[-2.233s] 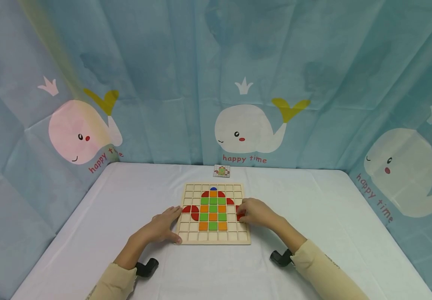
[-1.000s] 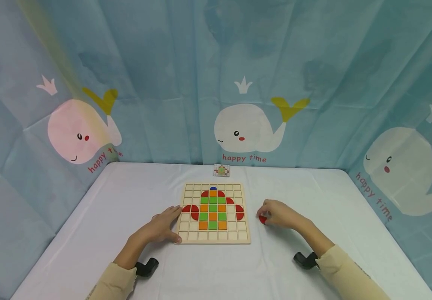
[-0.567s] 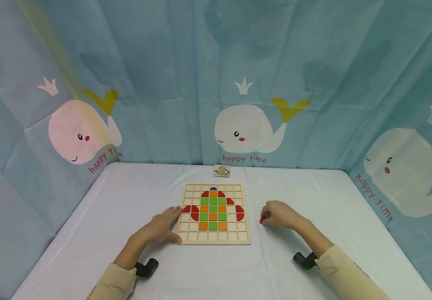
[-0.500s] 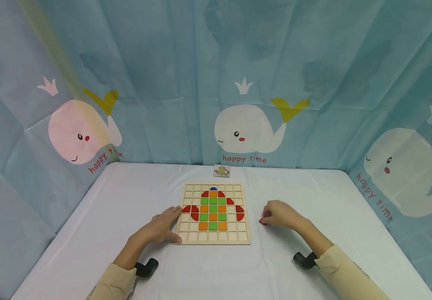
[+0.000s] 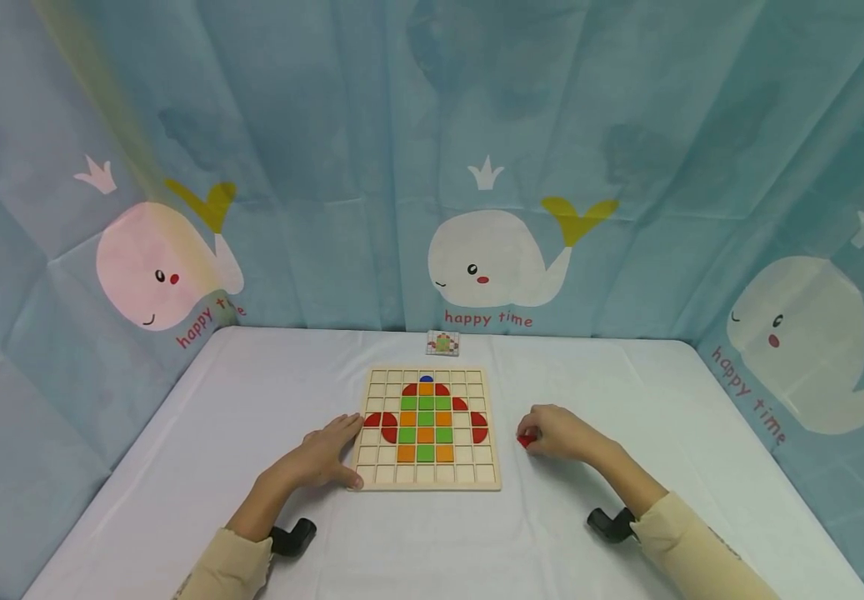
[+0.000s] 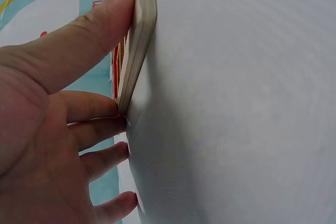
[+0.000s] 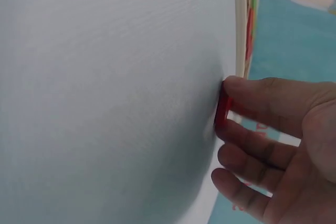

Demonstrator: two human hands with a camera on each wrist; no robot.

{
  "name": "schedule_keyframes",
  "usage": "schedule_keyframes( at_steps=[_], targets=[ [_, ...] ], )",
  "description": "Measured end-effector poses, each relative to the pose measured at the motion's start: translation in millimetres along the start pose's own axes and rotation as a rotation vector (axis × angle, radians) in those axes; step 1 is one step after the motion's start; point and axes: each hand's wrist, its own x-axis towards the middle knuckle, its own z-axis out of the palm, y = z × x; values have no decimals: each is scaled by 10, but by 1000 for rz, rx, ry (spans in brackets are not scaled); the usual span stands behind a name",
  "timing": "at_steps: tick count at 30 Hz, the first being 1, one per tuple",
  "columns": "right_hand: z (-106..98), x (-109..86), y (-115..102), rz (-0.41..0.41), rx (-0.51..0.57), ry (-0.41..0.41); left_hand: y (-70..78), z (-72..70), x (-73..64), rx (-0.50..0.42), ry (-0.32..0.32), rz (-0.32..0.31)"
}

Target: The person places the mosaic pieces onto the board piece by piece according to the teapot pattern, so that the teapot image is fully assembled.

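A square wooden grid board [image 5: 476, 475] lies mid-table. Green and orange square tiles fill its centre, with red quarter-round tiles around them and a blue half-round tile [image 5: 427, 379] on top. My left hand [image 5: 319, 452] rests at the board's left edge, fingers spread, thumb at the near left corner. In the left wrist view, the thumb lies on the board's rim [image 6: 140, 45] and the fingertips touch the cloth. To the right of the board, my right hand [image 5: 561, 432] pinches a small red tile [image 7: 223, 106] between thumb and finger, close to the cloth. Fingers partly hide its shape.
Behind the board lies a small picture card [image 5: 442, 343] with a similar coloured pattern. A white cloth [image 5: 626, 400] covers the table. Blue curtains with whale prints [image 5: 487, 258] hang at the back and sides. A black device [image 5: 610, 525] sits at each wrist.
My right hand has left the red tiles at the board's right edge and moved right onto the cloth. There it has turned a red tile in its fingertips. My left hand stays still.
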Motion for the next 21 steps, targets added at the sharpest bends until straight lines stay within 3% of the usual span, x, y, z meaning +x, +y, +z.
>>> schedule_keyframes(
  at_steps=[5,12,14,21],
  targets=[
    [-15,6,-21,20,7,34,2,-2,5,3,-3,0],
    [-34,8,2,-205,-77,32,3,1,4,-2,5,-2],
    [-30,5,15,-232,-71,6,3,4,7,-2,6,-5],
    [-24,11,42,-190,-71,-3,-8,5,11,-5,7,-1]
  ],
)
